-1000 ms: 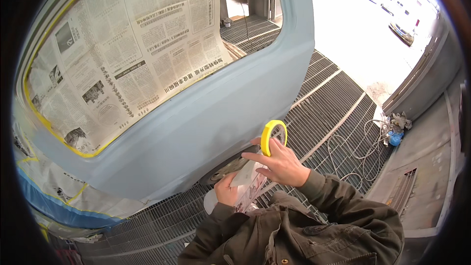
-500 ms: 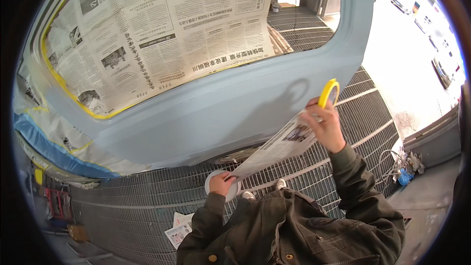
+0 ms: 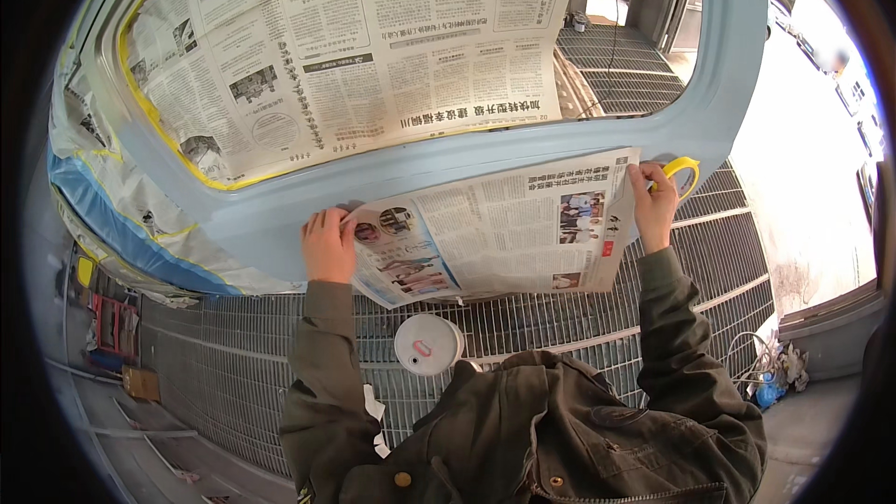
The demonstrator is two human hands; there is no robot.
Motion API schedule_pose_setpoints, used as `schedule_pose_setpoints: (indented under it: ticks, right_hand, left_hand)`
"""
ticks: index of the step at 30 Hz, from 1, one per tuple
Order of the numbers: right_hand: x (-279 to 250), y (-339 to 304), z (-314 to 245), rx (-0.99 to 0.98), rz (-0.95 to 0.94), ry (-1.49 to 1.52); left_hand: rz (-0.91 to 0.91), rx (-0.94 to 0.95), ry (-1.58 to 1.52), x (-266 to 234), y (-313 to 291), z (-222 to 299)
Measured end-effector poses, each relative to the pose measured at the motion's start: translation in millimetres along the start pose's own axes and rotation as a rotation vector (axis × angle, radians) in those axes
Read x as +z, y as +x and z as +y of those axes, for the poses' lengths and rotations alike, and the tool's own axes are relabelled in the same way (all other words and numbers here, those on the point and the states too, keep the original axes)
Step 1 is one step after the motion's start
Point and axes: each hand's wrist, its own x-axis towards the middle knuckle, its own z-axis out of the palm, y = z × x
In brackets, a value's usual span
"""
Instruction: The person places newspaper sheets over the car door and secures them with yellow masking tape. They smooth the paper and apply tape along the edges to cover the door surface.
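- Right, left hand [image 3: 329,245] lies flat, fingers spread, on the left edge of a newspaper sheet [image 3: 495,233], pressing it against the pale blue car door panel [image 3: 280,215]. It presses with an open palm rather than closing around the paper.
- Right hand [image 3: 651,203] pinches the sheet's upper right corner, fingers closed on the paper edge, with a yellow tape roll [image 3: 683,173] kept in the same hand just past the knuckles. Cannot tell whether the roll is looped over a finger or only gripped.
- The sheet is stretched out wide between the two hands, held across the lower part of the door below the window opening, top edge roughly along the panel's sill line. Its lower edge hangs free over the floor grating [image 3: 579,317].
- The window opening above is covered by more newspaper [image 3: 373,56], edged on the left and bottom with yellow masking tape [image 3: 154,121].
- Left of the door, blue tape and plastic masking film [image 3: 112,215] cover the neighbouring bodywork.
- A white cup with a lid [image 3: 427,343] sits close under the chin, near the chest, above the grating; how it is supported is not visible.
- Both forearms are in dark olive jacket sleeves [image 3: 672,317].
- A bundle of cable and rags [image 3: 775,369] lies on the floor at lower right, well apart from the hands.
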Motion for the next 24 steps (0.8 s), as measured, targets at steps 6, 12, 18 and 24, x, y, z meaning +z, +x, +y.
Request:
schedule_pose_setpoints:
  ticks: [6, 12, 18, 24]
  right_hand:
    - [6, 1, -5, 0.026, -0.023, -0.026]
    - [7, 1, 0, 0.059, 0.003, -0.018]
    - [9, -1, 0, 0.09, 0.02, -0.01]
    - [11, -2, 1, 0.136, 0.037, 0.004]
  left_hand:
    - [0.148, -0.129, 0.064, 6, 6, 2]
    - [0.299, -0.156, 0.085, 12, 8, -6]
    - [0.542, -0.231, 0.193, 18, 8, 6]
    - [0.391, -0.23, -0.338, 50, 2, 32]
